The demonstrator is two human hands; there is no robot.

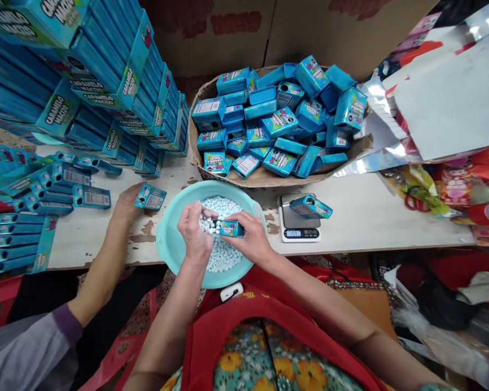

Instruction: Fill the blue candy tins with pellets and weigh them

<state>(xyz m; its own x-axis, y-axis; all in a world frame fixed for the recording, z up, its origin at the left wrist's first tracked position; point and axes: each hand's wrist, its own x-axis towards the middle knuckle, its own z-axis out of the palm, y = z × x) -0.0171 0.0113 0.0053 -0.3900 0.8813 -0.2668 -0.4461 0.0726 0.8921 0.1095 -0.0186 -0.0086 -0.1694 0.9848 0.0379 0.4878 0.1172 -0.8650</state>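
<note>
My left hand (pixel 196 231) is cupped around a handful of small pale candies, right against the end of a small blue candy box (pixel 231 228). That box lies on its side in my right hand (pixel 253 236), gripped between thumb and fingers. Both hands are above a turquoise basin (pixel 165 233) that holds many loose pale candies (pixel 224 259). To the right, a digital kitchen scale (pixel 300 234) bears another blue candy box (pixel 311 207), with one end over the plate's edge. The box's opening is partly hidden by my left hand.
Behind the basin, a cardboard tray (pixel 269 180) is heaped with blue boxes. Packed display cartons (pixel 106 70) are stacked at the left. A co-worker's hand (pixel 127 205) touches a blue box (pixel 150 196) beside the basin. Scissors (pixel 416 201) and colourful wrappers lie at the right.
</note>
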